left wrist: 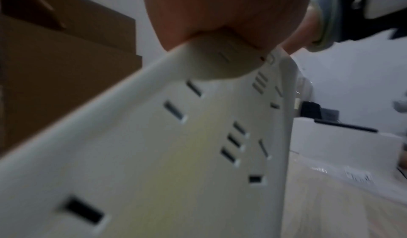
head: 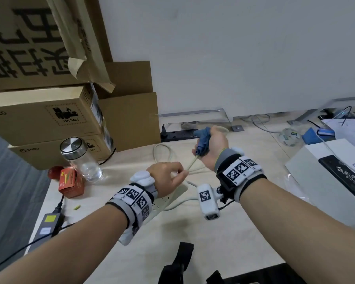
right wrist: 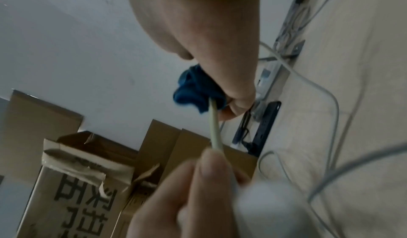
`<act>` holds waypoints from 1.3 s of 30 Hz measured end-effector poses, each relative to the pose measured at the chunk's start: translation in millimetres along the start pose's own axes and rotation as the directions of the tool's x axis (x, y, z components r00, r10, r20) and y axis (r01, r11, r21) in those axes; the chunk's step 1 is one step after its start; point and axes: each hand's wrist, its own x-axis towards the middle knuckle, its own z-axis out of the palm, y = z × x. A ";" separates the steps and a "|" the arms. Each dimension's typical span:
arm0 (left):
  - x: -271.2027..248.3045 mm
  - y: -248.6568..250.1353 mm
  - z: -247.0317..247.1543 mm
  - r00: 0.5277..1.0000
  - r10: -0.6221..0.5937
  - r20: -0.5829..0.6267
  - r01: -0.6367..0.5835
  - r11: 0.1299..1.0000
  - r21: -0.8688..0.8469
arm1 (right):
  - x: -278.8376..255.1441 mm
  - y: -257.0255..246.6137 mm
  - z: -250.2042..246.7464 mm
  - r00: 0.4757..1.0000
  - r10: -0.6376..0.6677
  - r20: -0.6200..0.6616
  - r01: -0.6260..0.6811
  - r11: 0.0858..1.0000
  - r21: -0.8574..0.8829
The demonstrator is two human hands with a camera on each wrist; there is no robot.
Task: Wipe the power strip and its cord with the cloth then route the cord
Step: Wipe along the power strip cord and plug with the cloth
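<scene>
Left hand [head: 168, 177] pinches the cream cord [head: 193, 163] between thumb and fingertips, holding it taut. Right hand [head: 212, 148] is fisted around the blue cloth [head: 203, 140], cloth wrapped round the same cord just beyond the left fingertips; cord exits the cloth toward the left pinch. White power strip [left wrist: 154, 154] lies flat on the desk [head: 193, 238] directly under the left wrist, sockets up. More slack cord loops on the desk past both hands, near a black power strip [head: 180, 133] by the wall.

the left hand [head: 168, 177] and wristband hide most of the power strip [head: 172, 196]; the cloth [head: 203, 140] hides the cord [head: 193, 162] toward 1 o'clock.
</scene>
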 end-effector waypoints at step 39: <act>5.8 11.0 -7.5 0.982 0.043 -0.186 -0.063 0.993 -0.104 | 12.5 -34.9 -11.0 0.944 -0.169 -0.283 0.152 0.985 -0.080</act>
